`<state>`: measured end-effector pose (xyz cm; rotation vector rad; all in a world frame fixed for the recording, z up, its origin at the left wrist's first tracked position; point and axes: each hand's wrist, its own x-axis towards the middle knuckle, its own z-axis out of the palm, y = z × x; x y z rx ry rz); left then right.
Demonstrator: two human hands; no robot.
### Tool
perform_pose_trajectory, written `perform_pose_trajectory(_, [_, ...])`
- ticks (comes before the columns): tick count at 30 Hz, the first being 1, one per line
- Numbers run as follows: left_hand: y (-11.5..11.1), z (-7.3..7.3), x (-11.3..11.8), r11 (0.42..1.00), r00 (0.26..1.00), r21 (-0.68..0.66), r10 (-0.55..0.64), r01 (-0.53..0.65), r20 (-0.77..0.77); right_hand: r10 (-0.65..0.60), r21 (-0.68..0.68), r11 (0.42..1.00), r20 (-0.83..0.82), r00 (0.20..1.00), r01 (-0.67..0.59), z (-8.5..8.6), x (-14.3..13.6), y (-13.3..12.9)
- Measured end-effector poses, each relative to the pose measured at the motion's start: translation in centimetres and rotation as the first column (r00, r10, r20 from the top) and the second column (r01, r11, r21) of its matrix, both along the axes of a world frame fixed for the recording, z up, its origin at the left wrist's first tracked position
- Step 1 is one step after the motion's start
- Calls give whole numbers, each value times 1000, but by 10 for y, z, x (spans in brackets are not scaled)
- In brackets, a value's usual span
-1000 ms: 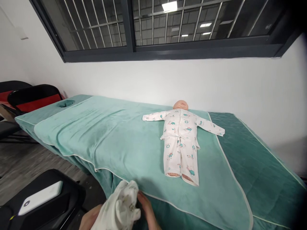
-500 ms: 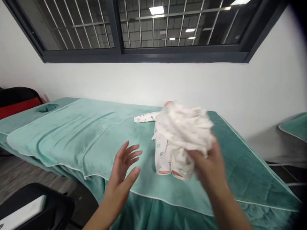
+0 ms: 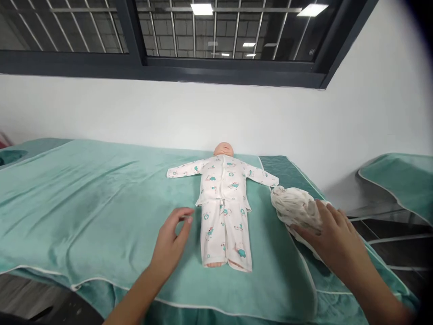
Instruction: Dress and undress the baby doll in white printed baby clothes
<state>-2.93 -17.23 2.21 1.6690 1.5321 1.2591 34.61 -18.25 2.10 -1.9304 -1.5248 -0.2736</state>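
A baby doll (image 3: 225,150) lies on its back in the middle of the bed, its arms stretched out sideways. It wears a white, button-front pajama top (image 3: 216,180) and matching trousers (image 3: 213,230), printed with small green figures. To the right of the doll, my right hand (image 3: 334,234) grips a crumpled bundle of white cloth (image 3: 294,205), which rests on the bed close to the doll's sleeve. My left hand (image 3: 174,234) hovers beside the doll's trousers, holding nothing, with thumb and curved fingers apart.
A light green sheet (image 3: 101,198) with white piping covers the bed, over a darker quilted cover (image 3: 341,275) at the right. Behind it are a white wall (image 3: 135,113) and a barred window (image 3: 216,36). Another green-covered bed (image 3: 402,180) stands at the far right.
My right hand has carried the white cloth from over the doll down to the bed on the right, uncovering the doll. My left hand's fingers have curled in somewhat. The view has shifted right.
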Motion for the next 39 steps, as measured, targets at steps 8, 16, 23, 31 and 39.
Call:
perform_pose_trajectory(8, [149, 38, 48, 945, 967, 290, -83, 153, -242, 37, 178, 984, -49, 998, -27, 44, -55, 42])
perform_pose_trajectory(16, [235, 32, 90, 964, 946, 204, -100, 169, -309, 507, 202, 853, -546, 667, -482, 26, -137, 221])
perform_pose_trajectory(23, [226, 18, 93, 976, 955, 162, -98, 148, -280, 577, 212, 795, -550, 604, -568, -1, -136, 223])
perform_pose_trajectory(31, [228, 19, 93, 981, 972, 142, -101, 133, -214, 599, 152, 777, -473, 646, -610, 2, -136, 225])
perform_pose_trajectory(39, [227, 18, 92, 973, 967, 161, -125, 163, -224, 597, 148, 777, -481, 642, -611, 1, -135, 226])
